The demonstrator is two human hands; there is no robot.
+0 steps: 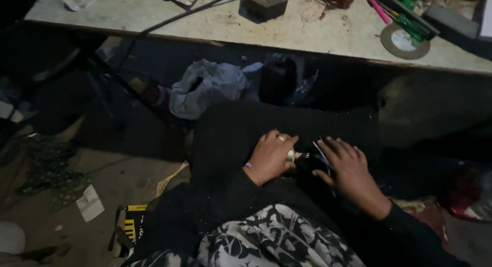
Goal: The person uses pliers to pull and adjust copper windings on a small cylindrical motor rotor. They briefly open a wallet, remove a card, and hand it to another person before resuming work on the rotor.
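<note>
My left hand (270,157) is closed around a small silvery metal part (296,155) over my lap, which is covered in black cloth. A ring shows on one finger and a thin band on the wrist. My right hand (348,169) lies just to the right, fingers spread, touching thin bluish wires or strips (322,153) beside the part. The dark object under both hands is hard to make out in the dim light.
A pale workbench (318,34) runs across the top with a dark hexagonal block (266,1), a grinding disc (405,41), green-handled tools (412,23) and a pink pen (376,6). Grey rags (205,87) lie beneath it. Paper scraps (90,203) litter the floor at left.
</note>
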